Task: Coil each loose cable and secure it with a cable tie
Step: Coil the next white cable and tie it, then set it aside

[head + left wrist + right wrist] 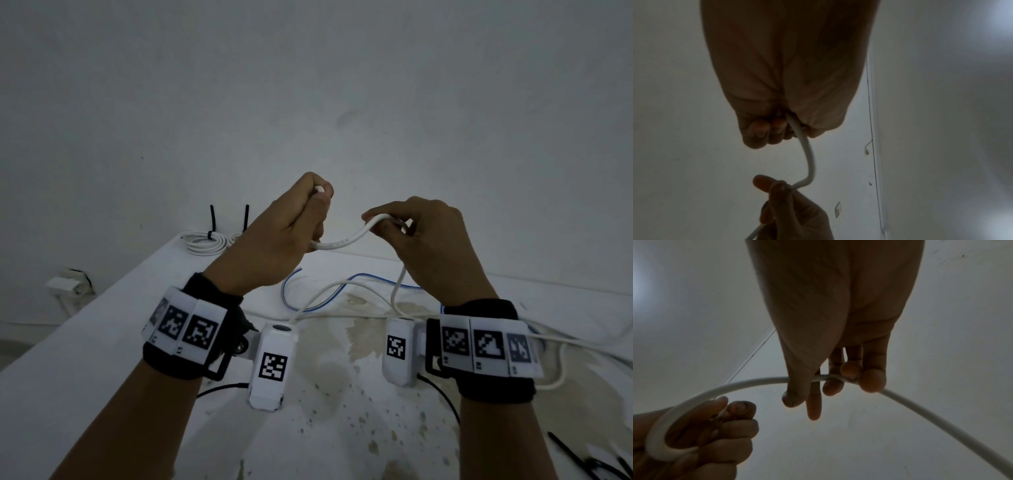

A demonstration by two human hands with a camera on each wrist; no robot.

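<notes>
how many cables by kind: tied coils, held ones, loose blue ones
tied white coils: 2 (second one partly hidden)
held white cable: 1
loose blue cable: 1
total: 4

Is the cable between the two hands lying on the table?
No: the white cable hangs in the air between the left hand and right hand.

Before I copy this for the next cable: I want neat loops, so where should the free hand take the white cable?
Probably as the right hand does: pinch the white cable on the run just past the left hand, coming from above. The left hand grips the end, and the cable arcs freely between the hands, so that stretch should bend into a loop.
</notes>
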